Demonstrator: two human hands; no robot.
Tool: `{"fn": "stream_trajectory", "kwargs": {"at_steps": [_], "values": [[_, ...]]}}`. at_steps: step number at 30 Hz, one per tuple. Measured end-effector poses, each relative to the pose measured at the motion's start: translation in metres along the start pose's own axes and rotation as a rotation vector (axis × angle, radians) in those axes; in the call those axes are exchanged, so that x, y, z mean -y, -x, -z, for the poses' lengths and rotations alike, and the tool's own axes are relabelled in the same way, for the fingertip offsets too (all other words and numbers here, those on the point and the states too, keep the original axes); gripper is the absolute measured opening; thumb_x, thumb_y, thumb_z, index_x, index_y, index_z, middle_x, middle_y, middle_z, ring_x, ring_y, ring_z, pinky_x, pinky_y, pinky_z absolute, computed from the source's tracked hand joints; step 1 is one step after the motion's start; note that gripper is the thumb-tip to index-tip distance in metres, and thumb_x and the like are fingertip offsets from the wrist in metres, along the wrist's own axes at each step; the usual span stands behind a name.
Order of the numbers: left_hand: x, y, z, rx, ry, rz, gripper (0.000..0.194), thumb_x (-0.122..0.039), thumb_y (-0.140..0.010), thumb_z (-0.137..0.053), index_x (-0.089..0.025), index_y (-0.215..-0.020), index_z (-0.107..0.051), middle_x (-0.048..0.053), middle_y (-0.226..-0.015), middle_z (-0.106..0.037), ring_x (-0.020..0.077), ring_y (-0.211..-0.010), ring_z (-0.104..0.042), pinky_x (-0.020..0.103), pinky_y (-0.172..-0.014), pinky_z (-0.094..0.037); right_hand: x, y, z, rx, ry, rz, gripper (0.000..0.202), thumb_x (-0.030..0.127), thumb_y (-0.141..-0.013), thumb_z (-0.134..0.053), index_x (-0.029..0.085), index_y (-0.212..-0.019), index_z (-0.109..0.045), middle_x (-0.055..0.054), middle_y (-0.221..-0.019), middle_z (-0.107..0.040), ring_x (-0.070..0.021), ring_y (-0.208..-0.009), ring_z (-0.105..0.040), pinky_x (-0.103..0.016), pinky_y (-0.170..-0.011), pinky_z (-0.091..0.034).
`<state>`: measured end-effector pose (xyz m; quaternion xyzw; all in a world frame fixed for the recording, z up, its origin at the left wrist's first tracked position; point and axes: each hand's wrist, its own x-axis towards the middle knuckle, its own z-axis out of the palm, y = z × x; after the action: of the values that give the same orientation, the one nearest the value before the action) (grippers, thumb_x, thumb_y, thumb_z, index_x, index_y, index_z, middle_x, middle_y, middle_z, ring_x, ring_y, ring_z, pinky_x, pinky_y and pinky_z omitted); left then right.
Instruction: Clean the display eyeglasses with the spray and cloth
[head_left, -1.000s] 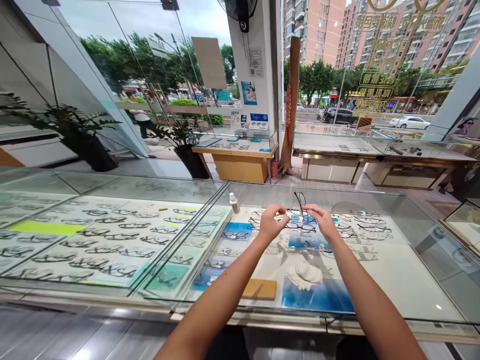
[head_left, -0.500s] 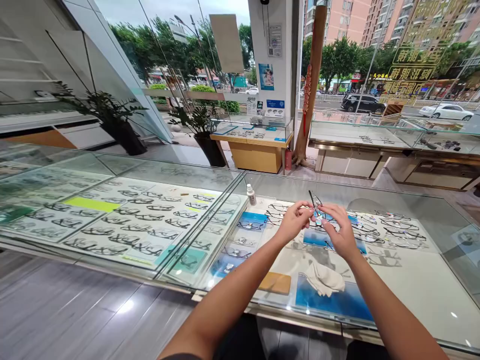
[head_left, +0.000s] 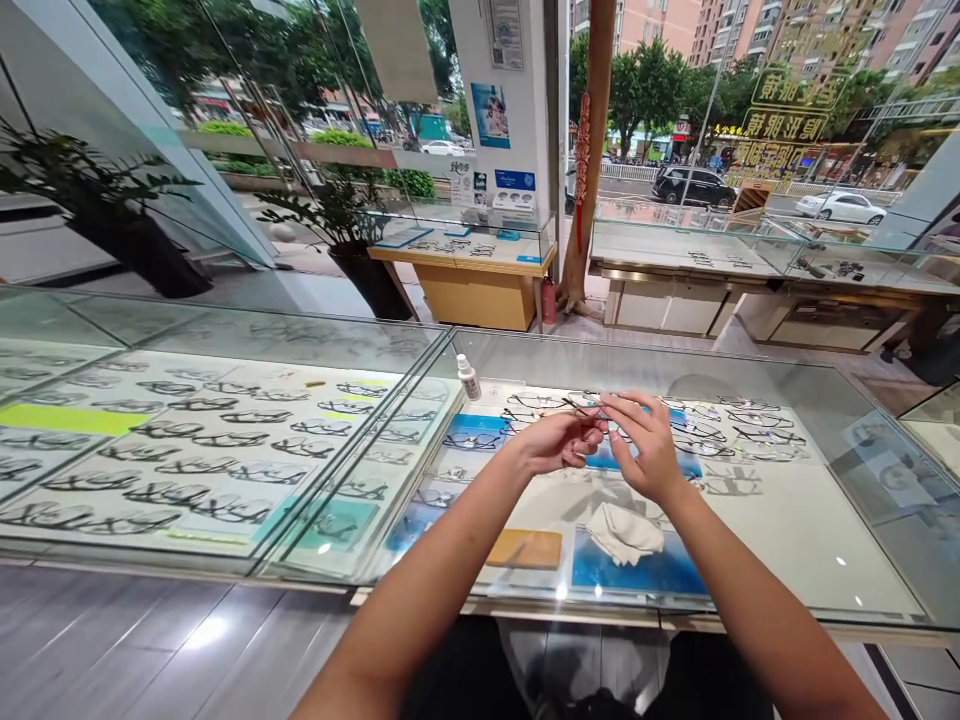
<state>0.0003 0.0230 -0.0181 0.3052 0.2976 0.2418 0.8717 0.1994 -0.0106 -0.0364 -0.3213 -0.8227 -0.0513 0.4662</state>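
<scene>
Both my hands are raised over the glass display counter [head_left: 832,560], close together. A pair of eyeglasses [head_left: 582,407] with dark, thin parts is between them, largely covered by my fingers. My left hand [head_left: 561,440] has its palm turned up and its fingers curled at the glasses. Coming from the right, my right hand [head_left: 643,440] pinches the glasses, its fingers bent over their top. A crumpled pale cloth [head_left: 625,533] lies below my right hand, partly over a blue mat. To the left of the cloth is a tan flat case [head_left: 525,548].
A small white bottle [head_left: 468,378] stands toward the counter's back. Rows of spectacle frames [head_left: 765,425] show on the right, and more fill the left case [head_left: 217,440]. Beyond are another display stand [head_left: 480,290], a potted plant [head_left: 371,280] and a wooden post [head_left: 590,150].
The glasses have tipped from nearly upright to lying flatter and lower between my hands. My left hand has turned palm up. The view has swung to the right and slightly down.
</scene>
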Motion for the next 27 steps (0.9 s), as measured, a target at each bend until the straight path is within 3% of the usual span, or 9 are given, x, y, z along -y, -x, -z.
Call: {"fn": "stream_trajectory", "kwargs": {"at_steps": [4, 7, 10, 12, 17, 22, 27], "values": [[0.005, -0.001, 0.002, 0.057, -0.029, -0.096, 0.030, -0.027, -0.078, -0.084, -0.015, -0.079, -0.056, -0.005, -0.065, -0.043, 0.0042, -0.050, -0.035, 0.013, -0.044, -0.021, 0.003, -0.001, 0.001, -0.012, 0.020, 0.059, 0.046, 0.013, -0.095, -0.056, 0.027, -0.138, -0.066, -0.007, -0.136, -0.076, -0.0319, -0.128, -0.061, -0.053, -0.103, -0.049], [0.007, -0.004, 0.002, -0.034, -0.186, -0.271, 0.043, -0.041, -0.071, -0.090, -0.017, -0.072, -0.053, -0.004, -0.062, -0.047, 0.0059, -0.054, -0.039, 0.016, -0.047, -0.027, 0.006, -0.001, 0.001, -0.091, -0.013, 0.030, 0.035, 0.015, -0.094, -0.059, 0.026, -0.123, -0.073, -0.008, -0.132, -0.077, -0.0319, -0.127, -0.062, -0.052, -0.104, -0.048], [0.007, -0.004, 0.002, -0.194, -0.412, -0.456, 0.045, -0.050, -0.071, -0.088, -0.017, -0.074, -0.058, -0.004, -0.060, -0.053, 0.0075, -0.054, -0.043, 0.020, -0.050, -0.031, 0.006, -0.004, 0.000, -0.163, -0.172, -0.217, 0.018, 0.024, -0.096, -0.060, 0.026, -0.097, -0.078, -0.009, -0.119, -0.078, -0.0295, -0.114, -0.066, -0.051, -0.102, -0.048], [0.006, -0.004, 0.002, -0.253, -0.543, -0.553, 0.043, -0.051, -0.073, -0.086, -0.018, -0.075, -0.060, -0.003, -0.062, -0.056, 0.0086, -0.056, -0.045, 0.022, -0.053, -0.033, 0.003, -0.008, -0.002, -0.102, -0.394, -0.438, 0.020, 0.034, -0.096, -0.062, 0.026, -0.087, -0.078, -0.008, -0.105, -0.077, -0.0272, -0.103, -0.068, -0.047, -0.096, -0.050], [0.005, -0.005, 0.006, -0.217, -0.712, -0.657, 0.046, -0.058, -0.078, -0.082, -0.018, -0.073, -0.060, -0.002, -0.064, -0.059, 0.0102, -0.060, -0.047, 0.025, -0.060, -0.037, -0.008, -0.013, -0.008, 0.041, -0.888, -0.856, 0.028, 0.053, -0.080, -0.078, 0.025, -0.077, -0.077, -0.002, -0.085, -0.073, -0.0216, -0.087, -0.063, -0.038, -0.085, -0.048], [0.004, -0.009, 0.011, -0.169, -0.685, -0.661, 0.048, -0.057, -0.070, -0.089, -0.017, -0.072, -0.062, -0.002, -0.068, -0.057, 0.0123, -0.066, -0.049, 0.026, -0.065, -0.039, -0.011, -0.013, -0.010, 0.146, -1.108, -1.021, 0.032, 0.051, -0.066, -0.089, 0.023, -0.076, -0.076, 0.000, -0.080, -0.073, -0.0173, -0.082, -0.061, -0.032, -0.082, -0.046], [0.002, -0.007, 0.012, -0.177, -0.703, -0.644, 0.046, -0.057, -0.071, -0.088, -0.017, -0.072, -0.064, -0.001, -0.070, -0.057, 0.0138, -0.071, -0.051, 0.026, -0.070, -0.040, -0.014, -0.016, -0.008, 0.195, -1.180, -1.050, 0.029, 0.044, -0.066, -0.088, 0.022, -0.075, -0.072, 0.000, -0.081, -0.073, -0.0164, -0.083, -0.062, -0.031, -0.080, -0.046]]}}
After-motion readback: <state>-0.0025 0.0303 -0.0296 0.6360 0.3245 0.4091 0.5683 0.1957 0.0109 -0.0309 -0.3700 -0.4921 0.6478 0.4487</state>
